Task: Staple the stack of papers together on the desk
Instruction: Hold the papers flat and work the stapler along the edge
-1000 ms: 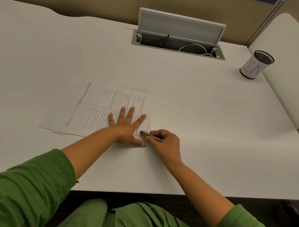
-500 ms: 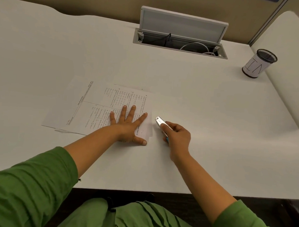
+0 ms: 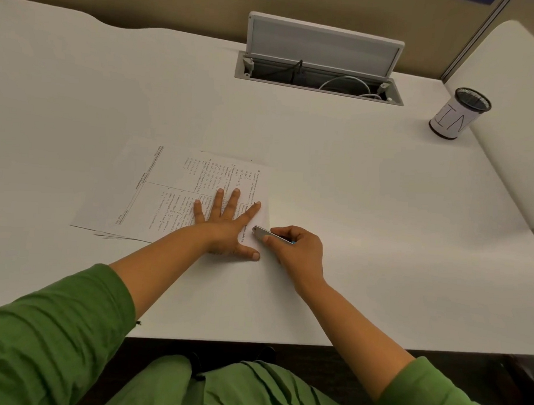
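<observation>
A stack of printed papers [image 3: 168,195] lies flat on the white desk [image 3: 365,237], its sheets slightly fanned at the near left edge. My left hand [image 3: 228,225] presses flat on the stack's near right part, fingers spread. My right hand [image 3: 297,249] grips a small silver stapler [image 3: 266,233] with a blue underside. The stapler's tip sits on the right edge of the papers, between my left index finger and thumb.
An open cable hatch [image 3: 320,79] with cords inside sits at the desk's back. A white cup [image 3: 457,114] with a black mesh rim stands at the back right, next to a white side panel [image 3: 524,106]. My green-clothed lap shows below the desk's near edge.
My right hand pulled the stapler away to the right of the papers, then brought it back onto the stack's right edge. My left hand stayed flat on the papers.
</observation>
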